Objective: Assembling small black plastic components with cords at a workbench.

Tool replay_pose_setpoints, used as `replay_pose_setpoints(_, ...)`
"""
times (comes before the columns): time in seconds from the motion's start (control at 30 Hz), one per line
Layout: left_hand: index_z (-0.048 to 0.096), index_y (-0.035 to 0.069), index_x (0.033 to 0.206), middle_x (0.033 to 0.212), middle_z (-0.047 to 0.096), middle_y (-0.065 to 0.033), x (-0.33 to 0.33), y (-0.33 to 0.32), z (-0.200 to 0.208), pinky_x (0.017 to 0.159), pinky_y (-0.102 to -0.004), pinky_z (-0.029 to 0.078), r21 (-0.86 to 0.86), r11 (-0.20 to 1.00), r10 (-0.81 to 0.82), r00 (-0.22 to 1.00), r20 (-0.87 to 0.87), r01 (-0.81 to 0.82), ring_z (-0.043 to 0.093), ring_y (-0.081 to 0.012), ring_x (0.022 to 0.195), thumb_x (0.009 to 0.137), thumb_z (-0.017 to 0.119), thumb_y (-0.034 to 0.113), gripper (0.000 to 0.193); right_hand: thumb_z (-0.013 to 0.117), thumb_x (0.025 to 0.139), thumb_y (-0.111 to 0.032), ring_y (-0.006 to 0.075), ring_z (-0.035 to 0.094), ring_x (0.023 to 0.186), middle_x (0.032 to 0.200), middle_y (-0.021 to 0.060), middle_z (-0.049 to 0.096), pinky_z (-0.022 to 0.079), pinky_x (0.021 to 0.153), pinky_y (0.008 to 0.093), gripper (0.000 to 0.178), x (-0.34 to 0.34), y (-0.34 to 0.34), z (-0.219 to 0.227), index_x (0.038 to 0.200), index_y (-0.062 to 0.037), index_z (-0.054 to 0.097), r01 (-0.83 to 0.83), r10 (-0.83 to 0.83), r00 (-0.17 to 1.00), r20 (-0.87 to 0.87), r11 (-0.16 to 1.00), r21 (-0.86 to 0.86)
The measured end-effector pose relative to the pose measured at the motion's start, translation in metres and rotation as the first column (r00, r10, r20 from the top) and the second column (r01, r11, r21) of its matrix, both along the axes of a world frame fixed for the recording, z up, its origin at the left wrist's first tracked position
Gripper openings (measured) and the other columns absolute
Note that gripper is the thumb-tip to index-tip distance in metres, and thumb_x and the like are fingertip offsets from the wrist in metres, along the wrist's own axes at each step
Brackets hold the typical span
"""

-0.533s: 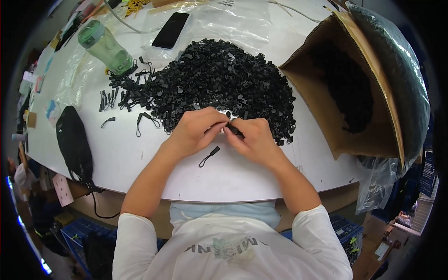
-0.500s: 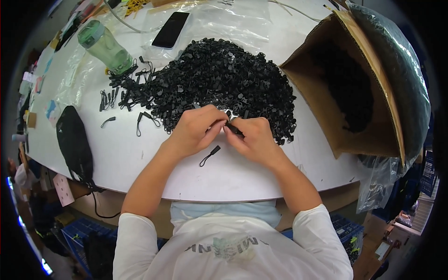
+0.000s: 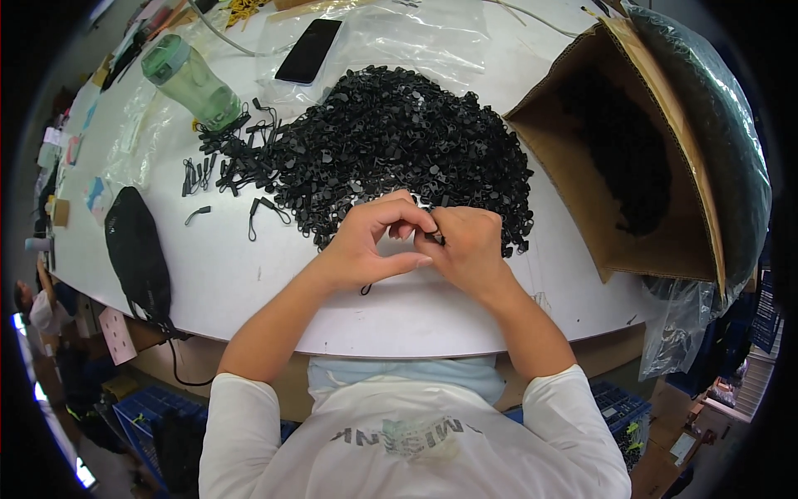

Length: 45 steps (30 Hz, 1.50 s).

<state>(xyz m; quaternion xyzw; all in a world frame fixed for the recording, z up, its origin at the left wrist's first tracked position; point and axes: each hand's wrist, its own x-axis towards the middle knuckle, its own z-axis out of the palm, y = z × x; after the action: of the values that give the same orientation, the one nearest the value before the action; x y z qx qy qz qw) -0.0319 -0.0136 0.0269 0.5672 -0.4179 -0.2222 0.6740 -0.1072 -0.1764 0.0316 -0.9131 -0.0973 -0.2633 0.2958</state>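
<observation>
My right hand [image 3: 467, 249] is closed, pinching a black zipper pull [image 3: 435, 239] that the fingers mostly hide. Beside it my left hand [image 3: 374, 241] has thumb and forefinger spread apart, their tips meeting the right hand around that piece. The loop of another zipper pull [image 3: 366, 290] peeks out under my left wrist. Just beyond both hands lies a large heap of small black pieces [image 3: 407, 137], perhaps zipper sliders. On its left side, several looped cord zipper pulls [image 3: 241, 166] are gathered, and a few more lie loose on the white table [image 3: 249, 291].
An open cardboard box [image 3: 565, 158] with a dark mass inside tips toward the heap at right, plastic film behind it. A green bottle [image 3: 195, 87], a phone [image 3: 308, 51] on clear plastic and a black pouch-like item [image 3: 135, 249] stand or lie leftward.
My left thumb and forefinger have spread apart, and the hand has shifted down over the loose zipper pull. My right hand keeps its pinch, now turned so the piece shows less.
</observation>
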Motion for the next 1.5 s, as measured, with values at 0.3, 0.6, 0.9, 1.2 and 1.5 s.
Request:
replay_pose_setpoints(0.3,0.062,0.003,0.08,0.073,0.053,-0.0056,0.003,-0.005,-0.007,0.05,-0.0258,0.036,-0.284,0.836,0.547,0.755,0.361,-0.47,0.048,-0.0153,0.065,0.074,0.076,-0.004,0.017,0.064,0.082,-0.009,0.0069,0.043,0.043,0.049,0.0052,0.047,0.034,0.043,0.0249,0.015,-0.004,-0.001,0.018,0.072,0.0015,0.062,-0.107,0.366,0.879,-0.305,0.775,0.623)
replay_pose_setpoints(0.6,0.058,0.0,0.083,0.071,0.054,-0.0114,0.009,-0.002,0.002,0.053,-0.0343,0.043,-0.1,0.951,0.291,0.747,0.598,-0.291,0.054,-0.0271,0.062,0.079,0.066,-0.003,0.01,0.066,0.077,-0.009,0.0251,0.053,0.042,0.052,0.0103,0.052,0.04,0.042,0.034,0.017,-0.002,0.003,0.005,0.065,-0.0031,0.056,-0.09,0.143,0.98,-0.141,0.941,0.326)
replay_pose_setpoints(0.9,0.06,0.001,0.073,0.061,0.051,-0.0102,0.034,0.021,0.014,0.05,-0.0339,0.036,0.166,0.977,0.021,0.83,0.558,-0.136,0.048,-0.0256,0.054,0.081,0.068,0.008,0.014,0.069,0.075,-0.01,0.0246,0.053,0.043,0.051,0.0076,0.052,0.041,0.042,0.0347,0.014,-0.005,-0.004,0.008,0.068,-0.0046,0.059,-0.269,0.274,0.96,-0.06,0.96,0.078)
replay_pose_setpoints(1.2,0.059,-0.001,0.074,0.061,0.054,-0.006,0.039,0.026,0.003,0.049,-0.0262,0.039,0.162,0.969,0.127,0.942,0.31,-0.184,0.051,-0.0142,0.052,0.094,0.057,0.014,0.025,0.064,0.086,-0.016,0.0272,0.053,0.045,0.052,0.0108,0.052,0.042,0.044,0.0342,0.023,0.002,-0.013,0.013,0.067,-0.0035,0.059,-0.299,0.398,0.886,-0.236,0.881,0.366)
replay_pose_setpoints(1.5,0.061,-0.002,0.078,0.06,0.053,-0.0032,0.038,0.026,-0.009,0.048,-0.0239,0.038,-0.042,0.927,0.354,0.83,0.43,-0.374,0.049,-0.0095,0.05,0.101,0.045,0.026,0.04,0.053,0.098,-0.028,0.007,0.039,0.045,0.051,-0.0035,0.043,0.032,0.043,0.0262,0.033,0.006,-0.121,0.036,0.094,0.0013,0.068,0.104,-0.074,0.994,-0.085,0.308,0.946)
